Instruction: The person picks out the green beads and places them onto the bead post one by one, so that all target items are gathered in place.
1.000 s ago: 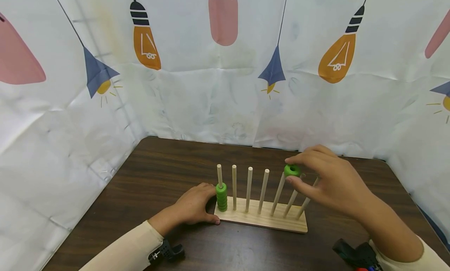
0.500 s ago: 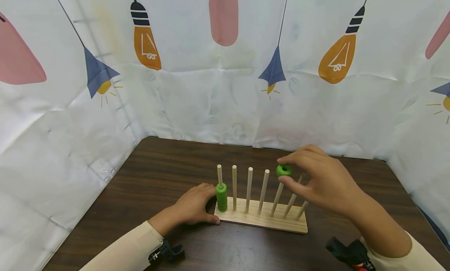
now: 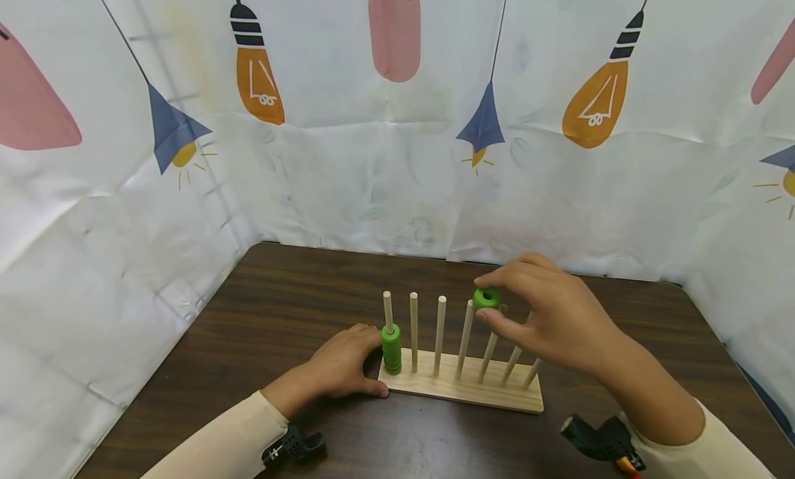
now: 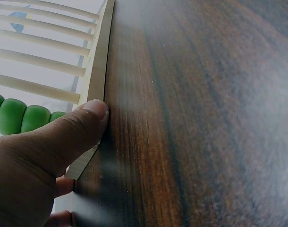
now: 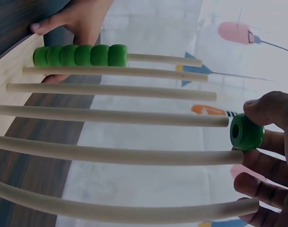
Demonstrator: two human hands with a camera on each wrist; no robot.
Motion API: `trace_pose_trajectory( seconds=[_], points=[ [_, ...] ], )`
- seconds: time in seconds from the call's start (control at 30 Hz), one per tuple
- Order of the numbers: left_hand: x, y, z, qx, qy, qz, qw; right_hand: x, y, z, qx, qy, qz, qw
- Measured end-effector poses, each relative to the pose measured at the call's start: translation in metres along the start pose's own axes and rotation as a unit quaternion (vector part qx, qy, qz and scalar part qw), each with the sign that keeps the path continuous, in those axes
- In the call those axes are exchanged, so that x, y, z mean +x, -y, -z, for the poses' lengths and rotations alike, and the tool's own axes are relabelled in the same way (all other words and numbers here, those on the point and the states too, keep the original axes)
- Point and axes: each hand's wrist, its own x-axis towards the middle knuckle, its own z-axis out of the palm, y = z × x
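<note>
A wooden peg rack (image 3: 459,384) stands on the table, a row of upright pegs along its base. My left hand (image 3: 348,362) grips the base's left end; in the left wrist view the thumb (image 4: 78,130) presses the front edge and fingertips show behind. Several green beads (image 3: 392,349) are stacked on the leftmost peg, beside that hand. My right hand (image 3: 553,310) pinches one green bead (image 3: 486,299) between thumb and forefinger, level with the peg tops. In the right wrist view this bead (image 5: 247,132) is off the pegs, near the tips of two middle ones, its hole facing them.
The dark wood-grain table (image 3: 298,286) extends around the rack. Behind and to the left hangs a white sheet (image 3: 348,182) printed with lamps and bulbs. Bare pegs (image 3: 439,334) rise between my two hands. Black devices are strapped at both wrists.
My right hand has moved left along the peg tops, carrying the green bead from the right-hand pegs toward the middle. The left hand, the rack and the stacked beads have stayed put.
</note>
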Motion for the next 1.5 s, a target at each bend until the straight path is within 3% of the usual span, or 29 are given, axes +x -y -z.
trace_pose_trajectory(
  seconds=[0.3,0.67,1.5],
  points=[
    [0.001,0.002,-0.001,0.001,0.001,0.001,1.0,0.005,0.003,-0.006,0.007,0.02,-0.022,1.0],
    [0.0,0.001,-0.001,0.002,0.001,0.002,1.0,0.014,0.006,-0.014,0.019,0.021,-0.011,1.0],
    [0.0,0.002,-0.002,0.002,0.003,0.002,1.0,0.033,0.018,-0.03,0.023,0.049,-0.029,0.998]
  ],
)
